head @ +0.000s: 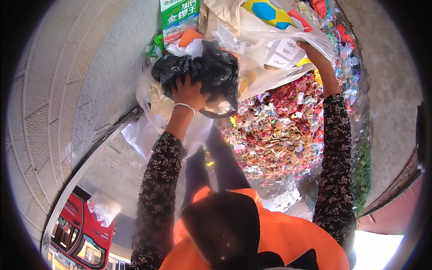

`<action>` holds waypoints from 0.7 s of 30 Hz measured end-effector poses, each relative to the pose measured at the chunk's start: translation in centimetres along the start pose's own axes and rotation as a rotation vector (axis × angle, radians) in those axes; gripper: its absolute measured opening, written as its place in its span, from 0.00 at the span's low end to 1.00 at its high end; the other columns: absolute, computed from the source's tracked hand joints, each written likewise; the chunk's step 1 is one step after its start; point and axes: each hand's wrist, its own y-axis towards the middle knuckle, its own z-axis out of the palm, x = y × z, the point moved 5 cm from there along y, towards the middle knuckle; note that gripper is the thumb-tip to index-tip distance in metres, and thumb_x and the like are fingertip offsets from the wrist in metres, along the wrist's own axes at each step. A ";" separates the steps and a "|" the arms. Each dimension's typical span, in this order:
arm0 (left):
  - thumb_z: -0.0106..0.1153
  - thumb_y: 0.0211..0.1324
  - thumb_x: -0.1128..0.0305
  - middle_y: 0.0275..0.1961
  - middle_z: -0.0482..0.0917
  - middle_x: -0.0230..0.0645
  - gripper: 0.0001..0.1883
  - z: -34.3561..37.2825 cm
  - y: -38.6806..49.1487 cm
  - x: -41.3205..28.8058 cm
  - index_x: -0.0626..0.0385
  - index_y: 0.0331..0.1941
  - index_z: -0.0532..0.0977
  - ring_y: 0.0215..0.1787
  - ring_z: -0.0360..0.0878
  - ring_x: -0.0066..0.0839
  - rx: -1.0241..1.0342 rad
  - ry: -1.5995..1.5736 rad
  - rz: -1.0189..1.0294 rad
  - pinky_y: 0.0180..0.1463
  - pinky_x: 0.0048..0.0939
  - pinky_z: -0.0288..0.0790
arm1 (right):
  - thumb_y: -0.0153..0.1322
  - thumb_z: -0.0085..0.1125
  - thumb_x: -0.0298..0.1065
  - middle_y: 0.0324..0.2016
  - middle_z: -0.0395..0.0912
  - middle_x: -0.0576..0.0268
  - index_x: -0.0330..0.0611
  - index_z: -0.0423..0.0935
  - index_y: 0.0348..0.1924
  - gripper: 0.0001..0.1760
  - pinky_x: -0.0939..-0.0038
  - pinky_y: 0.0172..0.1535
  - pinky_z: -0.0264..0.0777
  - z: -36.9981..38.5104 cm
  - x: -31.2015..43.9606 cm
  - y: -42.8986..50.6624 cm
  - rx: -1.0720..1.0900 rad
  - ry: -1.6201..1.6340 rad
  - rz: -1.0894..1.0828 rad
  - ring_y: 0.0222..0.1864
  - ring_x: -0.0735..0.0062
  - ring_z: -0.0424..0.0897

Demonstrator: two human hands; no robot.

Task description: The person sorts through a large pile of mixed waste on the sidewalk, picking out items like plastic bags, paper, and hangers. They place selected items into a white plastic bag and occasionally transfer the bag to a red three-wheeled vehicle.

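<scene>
My left hand [190,93] lies on a crumpled black plastic bag [216,71], its fingers spread and partly sunk into the folds; whether it grips the bag is unclear. At the upper right, my right hand [305,47] holds the edge of a large clear plastic bag [266,79], the fingertips partly hidden by the film. Inside or behind that clear bag are white printed sheets [287,50] and a yellow and blue printed wrapper [266,13]. Beyond the black bag stand a green and white printed package [180,20] and an orange piece [190,37].
A heap of red shreds, straw-like bits and scraps [276,135] covers the ground below the clear bag. Crumpled plastic [349,67] lines the right side beside bare ground. A pale textured wall [67,67] rises at left. A red vehicle [86,233] stands lower left.
</scene>
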 end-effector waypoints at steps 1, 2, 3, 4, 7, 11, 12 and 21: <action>0.59 0.54 0.46 0.76 0.50 0.45 0.29 -0.1 -0.1 0.2 0.40 0.60 0.73 0.76 0.43 0.59 0.007 -0.026 0.005 0.72 0.64 0.48 | 0.65 0.63 0.43 0.43 0.81 0.46 0.39 0.80 0.48 0.22 0.64 0.47 0.72 -0.9 1.7 0.0 0.043 -0.054 0.012 0.43 0.57 0.81; 0.59 0.54 0.46 0.76 0.51 0.45 0.28 -0.1 -0.1 0.4 0.40 0.59 0.74 0.76 0.44 0.59 0.014 -0.052 0.009 0.72 0.64 0.48 | 0.65 0.64 0.44 0.43 0.81 0.45 0.38 0.79 0.49 0.24 0.63 0.46 0.72 -1.7 3.4 0.0 0.087 -0.108 0.021 0.43 0.57 0.81; 0.60 0.54 0.46 0.75 0.51 0.45 0.28 -0.2 -0.3 0.2 0.40 0.59 0.74 0.75 0.45 0.59 0.025 -0.077 0.026 0.72 0.64 0.48 | 0.65 0.63 0.44 0.42 0.81 0.44 0.37 0.79 0.49 0.24 0.60 0.47 0.72 -2.8 5.7 -1.1 0.042 -0.268 0.029 0.43 0.54 0.81; 0.60 0.55 0.47 0.74 0.55 0.47 0.26 -0.7 -0.6 -0.3 0.41 0.57 0.76 0.73 0.51 0.59 -0.021 -0.091 0.049 0.71 0.58 0.53 | 0.65 0.62 0.45 0.41 0.81 0.43 0.36 0.79 0.47 0.24 0.55 0.48 0.72 -2.0 4.9 -0.4 0.021 -0.476 -0.064 0.44 0.46 0.81; 0.60 0.55 0.48 0.72 0.59 0.49 0.25 -1.2 -0.6 -0.9 0.42 0.56 0.77 0.69 0.60 0.60 -0.005 -0.245 0.104 0.68 0.52 0.61 | 0.65 0.62 0.45 0.42 0.80 0.41 0.37 0.79 0.45 0.23 0.53 0.49 0.71 -4.0 5.2 -0.6 -0.093 -0.490 0.015 0.46 0.41 0.79; 0.60 0.56 0.52 0.63 0.73 0.49 0.19 -4.7 -2.3 -1.9 0.44 0.49 0.81 0.60 0.75 0.44 -0.093 -0.262 0.151 0.60 0.43 0.70 | 0.66 0.60 0.44 0.39 0.80 0.40 0.37 0.79 0.43 0.19 0.52 0.47 0.70 -5.3 5.0 -2.9 -0.178 -0.402 -0.018 0.44 0.40 0.79; 0.61 0.56 0.54 0.57 0.78 0.45 0.17 -6.0 -2.9 -2.4 0.46 0.47 0.82 0.56 0.78 0.42 -0.178 -0.223 0.157 0.58 0.40 0.72 | 0.67 0.60 0.42 0.35 0.81 0.41 0.37 0.79 0.42 0.18 0.52 0.44 0.71 -6.0 5.6 -4.3 -0.262 -0.351 -0.019 0.41 0.40 0.80; 0.69 0.54 0.68 0.56 0.78 0.39 0.29 -8.8 -4.2 -7.4 0.57 0.60 0.70 0.52 0.78 0.28 0.031 -1.586 0.289 0.52 0.27 0.73 | 0.69 0.61 0.32 0.23 0.80 0.44 0.32 0.78 0.39 0.11 0.61 0.29 0.72 0.5 10.8 -13.4 -0.499 0.176 -0.088 0.26 0.46 0.80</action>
